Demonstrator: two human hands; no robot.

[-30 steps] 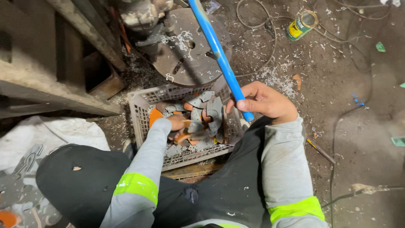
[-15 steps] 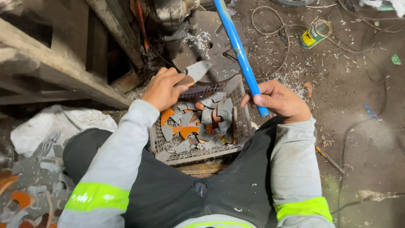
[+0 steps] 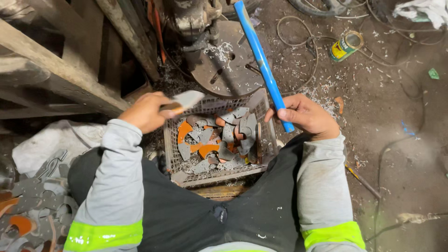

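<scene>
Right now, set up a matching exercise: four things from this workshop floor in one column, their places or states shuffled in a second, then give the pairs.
Things:
1. Flat grey metal piece
2. Long blue metal handle
3. Yellow-and-green tin can
4. Grey plastic mesh crate

Places or states:
A. Lying on its side on the dirty floor, upper right
B. Held by the left hand above the crate's rim
C. Between the knees, full of grey and orange offcuts
D. Gripped near its lower end by the right hand

Pairs: 1-B, 2-D, 3-A, 4-C
</scene>
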